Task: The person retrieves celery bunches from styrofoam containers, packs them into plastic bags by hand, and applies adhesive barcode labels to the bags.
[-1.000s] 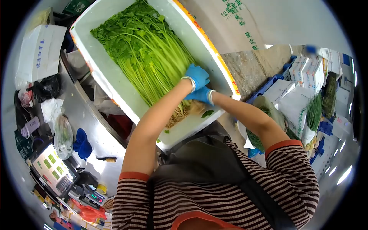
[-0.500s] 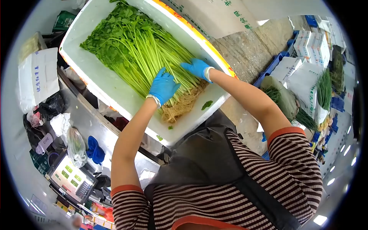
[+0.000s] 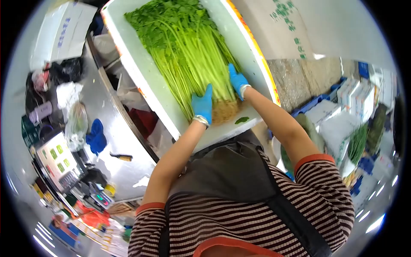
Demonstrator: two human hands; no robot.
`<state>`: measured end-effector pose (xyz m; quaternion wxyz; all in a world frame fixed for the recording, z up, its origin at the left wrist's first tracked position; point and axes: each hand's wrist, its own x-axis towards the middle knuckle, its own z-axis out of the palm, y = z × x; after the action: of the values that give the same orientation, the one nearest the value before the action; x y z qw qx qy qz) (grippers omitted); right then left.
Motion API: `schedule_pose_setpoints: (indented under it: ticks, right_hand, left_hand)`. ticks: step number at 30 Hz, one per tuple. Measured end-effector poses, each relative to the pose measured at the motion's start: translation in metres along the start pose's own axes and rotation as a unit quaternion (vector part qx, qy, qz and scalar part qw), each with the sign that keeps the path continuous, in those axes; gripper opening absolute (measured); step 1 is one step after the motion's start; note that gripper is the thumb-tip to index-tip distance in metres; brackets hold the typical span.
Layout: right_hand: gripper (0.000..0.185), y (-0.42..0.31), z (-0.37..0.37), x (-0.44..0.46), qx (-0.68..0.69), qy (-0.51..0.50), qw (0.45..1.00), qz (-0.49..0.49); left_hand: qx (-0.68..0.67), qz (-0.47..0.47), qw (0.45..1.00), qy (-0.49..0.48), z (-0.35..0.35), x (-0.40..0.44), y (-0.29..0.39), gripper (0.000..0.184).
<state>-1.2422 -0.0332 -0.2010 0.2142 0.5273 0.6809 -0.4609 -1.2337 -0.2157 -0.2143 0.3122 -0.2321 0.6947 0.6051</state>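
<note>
A large mass of leafy celery lies in a white foam box, its leaves at the far end and its tan, stringy roots close to me. My left hand, in a blue glove, grips stalks at the left near the root end. Its thumb points up along them while the other fingertips are buried. On the right edge of the celery is my right hand, also gloved in blue. Its thumb rests against the stalks and its other fingers curl down the side, partly hidden. A loose leaf lies beside the roots.
Left of the box is a metal table with a knife, a blue cloth, plastic bags and a screen. A large printed carton stands at the upper right. White boxes and green bundles are further right.
The view has turned, so the box appears more upright and further right. My hands went from lying flat on the stalks to gripping the celery lower, with fingers curled into it.
</note>
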Motion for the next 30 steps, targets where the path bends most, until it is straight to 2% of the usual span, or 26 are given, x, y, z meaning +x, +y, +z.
schedule_pose_setpoints:
  ticks: [1,3,4,5,6,8,11,12,13,14,15,17,19,20,23,24,27,28,29,30]
  right_hand:
    - [0.093,-0.008,-0.014,-0.011,0.116,-0.086,0.989,0.041]
    - [0.095,-0.012,-0.022,-0.009,0.155,-0.172,0.972,0.028]
    - [0.092,-0.021,-0.025,-0.016,0.239,-0.284,0.924,0.088]
    - [0.094,-0.015,-0.018,-0.003,0.268,-0.322,0.903,0.095]
    - [0.094,-0.023,-0.016,-0.009,0.239,-0.34,0.906,0.082]
    - [0.092,-0.03,-0.018,-0.019,0.216,-0.38,0.896,0.084]
    - [0.087,-0.042,-0.026,-0.023,0.187,-0.353,0.916,0.026]
    - [0.083,-0.061,-0.036,-0.047,0.151,-0.304,0.94,-0.026]
    - [0.079,-0.052,-0.046,-0.028,0.154,-0.328,0.928,-0.084]
    - [0.077,-0.055,-0.059,-0.018,0.159,-0.331,0.926,-0.09]
    - [0.075,-0.057,-0.071,-0.009,0.164,-0.334,0.923,-0.095]
    - [0.075,-0.059,-0.083,-0.013,0.193,-0.331,0.919,-0.094]
    - [0.074,-0.057,-0.088,-0.022,0.225,-0.326,0.914,-0.085]
    - [0.074,-0.055,-0.087,-0.026,0.237,-0.322,0.913,-0.081]
    - [0.074,-0.056,-0.082,-0.028,0.261,-0.321,0.907,-0.075]
    - [0.074,-0.057,-0.08,-0.029,0.269,-0.323,0.905,-0.073]
    - [0.074,-0.061,-0.076,-0.034,0.277,-0.325,0.902,-0.067]
    - [0.074,-0.062,-0.076,-0.034,0.255,-0.321,0.909,-0.071]
    - [0.072,-0.06,-0.079,-0.025,0.127,-0.314,0.933,-0.124]
    - [0.069,-0.07,-0.069,-0.047,0.076,-0.274,0.949,-0.138]
  left_hand:
    - [-0.034,-0.035,0.999,-0.002,0.006,-0.001,0.009,0.094]
    - [-0.076,-0.154,0.983,-0.061,0.012,-0.021,0.059,0.107]
    - [-0.021,-0.121,0.991,-0.054,0.017,-0.015,0.055,0.104]
    - [0.037,-0.09,0.994,-0.044,0.021,-0.01,0.052,0.102]
    - [0.095,-0.06,0.993,-0.03,0.023,-0.01,0.059,0.101]
    - [0.126,-0.038,0.99,-0.044,0.02,-0.011,0.067,0.094]
    - [0.184,0.035,0.98,-0.062,0.01,-0.013,0.084,0.087]
    - [0.228,0.073,0.969,-0.056,0.005,-0.025,0.104,0.085]
    - [0.272,0.11,0.955,-0.049,0.002,-0.032,0.117,0.084]
    - [0.243,0.125,0.961,-0.049,0.008,-0.033,0.121,0.079]
    - [0.226,0.183,0.957,0.008,0.021,-0.038,0.114,0.08]
    - [0.123,0.191,0.973,-0.032,0.035,-0.051,0.124,0.077]
    - [0.023,0.234,0.968,-0.085,0.046,-0.049,0.125,0.086]
    - [-0.032,0.202,0.978,-0.051,0.048,-0.054,0.127,0.084]
    - [-0.085,0.126,0.988,0.017,0.038,-0.055,0.13,0.096]
    - [-0.108,0.102,0.988,0.028,0.028,-0.047,0.132,0.109]
    - [-0.176,-0.044,0.981,-0.071,0.009,-0.006,0.135,0.121]
    - [-0.146,-0.062,0.973,-0.17,-0.005,0.007,0.136,0.12]
    - [-0.114,-0.078,0.954,-0.266,-0.015,0.021,0.141,0.12]
    - [-0.07,-0.077,0.968,-0.227,-0.001,0.045,0.124,0.109]
